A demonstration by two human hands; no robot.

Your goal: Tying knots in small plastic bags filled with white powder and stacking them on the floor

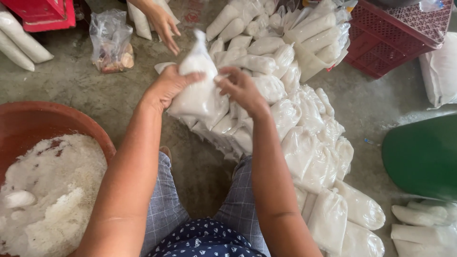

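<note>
Both forearms reach forward and angle inward over the knees, meeting at a clear plastic bag of white grains (199,90) held up above the concrete floor (76,81). The left hand (169,85) wraps its left side with fingers curled on it, while the right hand (242,88) pinches its right edge with bent fingers. Behind and right lies a heap of filled bags (304,128); a brown basin (57,119) of white grains sits near left, and another person's hand (163,24) hangs at the far side.
</note>
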